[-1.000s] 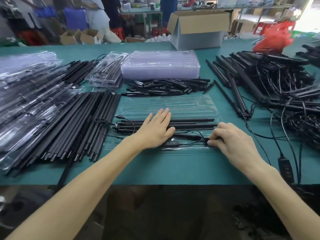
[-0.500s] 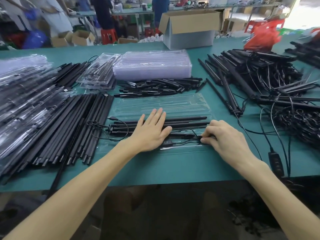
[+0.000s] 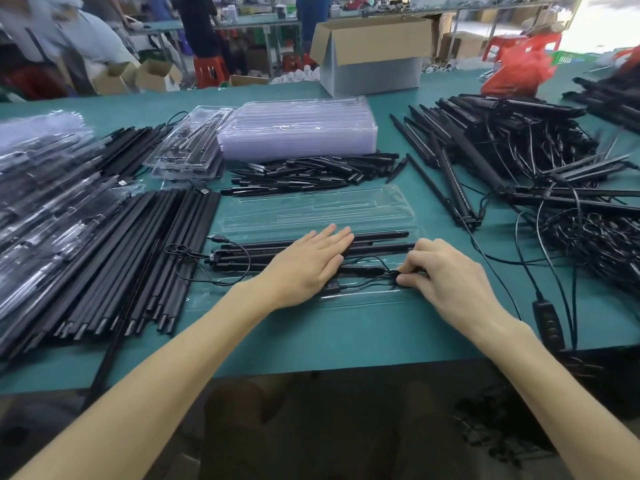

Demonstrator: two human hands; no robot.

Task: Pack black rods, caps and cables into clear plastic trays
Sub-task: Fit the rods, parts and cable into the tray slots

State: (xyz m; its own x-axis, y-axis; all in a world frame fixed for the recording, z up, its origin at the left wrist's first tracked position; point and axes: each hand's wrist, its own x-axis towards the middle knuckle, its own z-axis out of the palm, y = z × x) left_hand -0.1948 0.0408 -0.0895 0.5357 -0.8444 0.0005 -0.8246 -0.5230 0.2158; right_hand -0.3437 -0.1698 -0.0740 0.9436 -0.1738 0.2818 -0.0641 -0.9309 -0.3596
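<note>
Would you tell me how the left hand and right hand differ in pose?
The left hand lies flat on the rods, fingers straight; the right hand curls, pinching the cable. The left hand is midway along the tray; the right hand near its end. Both rest on it.

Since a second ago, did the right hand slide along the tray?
No. The right hand still pinches the cable at the right end of the tray, beside the rods.

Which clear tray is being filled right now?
The open front tray: left hand presses its rods, right hand pinches its cable. The stack behind sits untouched.
</note>
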